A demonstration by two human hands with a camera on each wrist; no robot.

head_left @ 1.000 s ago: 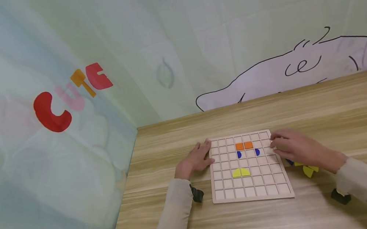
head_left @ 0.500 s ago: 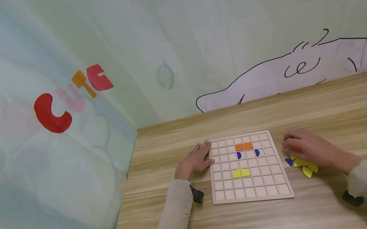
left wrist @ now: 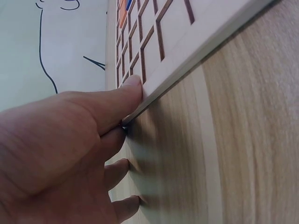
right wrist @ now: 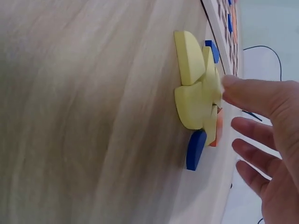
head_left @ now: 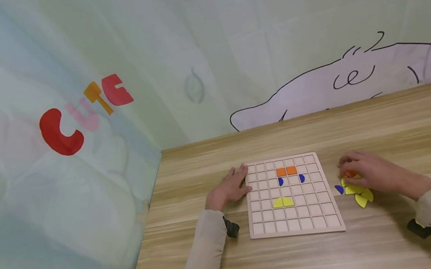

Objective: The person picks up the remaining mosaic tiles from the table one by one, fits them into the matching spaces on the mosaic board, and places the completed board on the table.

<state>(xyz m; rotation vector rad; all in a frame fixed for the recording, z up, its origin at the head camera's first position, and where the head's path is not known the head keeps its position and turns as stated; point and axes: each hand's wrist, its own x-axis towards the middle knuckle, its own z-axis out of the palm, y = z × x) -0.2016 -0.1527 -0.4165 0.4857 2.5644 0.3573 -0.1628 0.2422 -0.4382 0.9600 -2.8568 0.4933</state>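
Observation:
On the table lies a pale wooden grid board with square recesses. Two orange squares, two blue half-round pieces and two yellow quarter-round pieces sit in it. My left hand rests at the board's left edge, thumb on the rim, other fingers spread on the table beside it. My right hand hovers with relaxed fingers over a loose pile of yellow pieces. An orange piece shows under its fingers, and a loose blue piece lies beside the pile.
Another blue piece lies between the pile and the board's right edge. The wood-grain table meets a printed cloth wall at the back and left. Both wrists wear dark cameras.
My right hand has moved away from the board's right edge, rightward to the pile of loose pieces. The left hand and the pieces in the board stay as they were.

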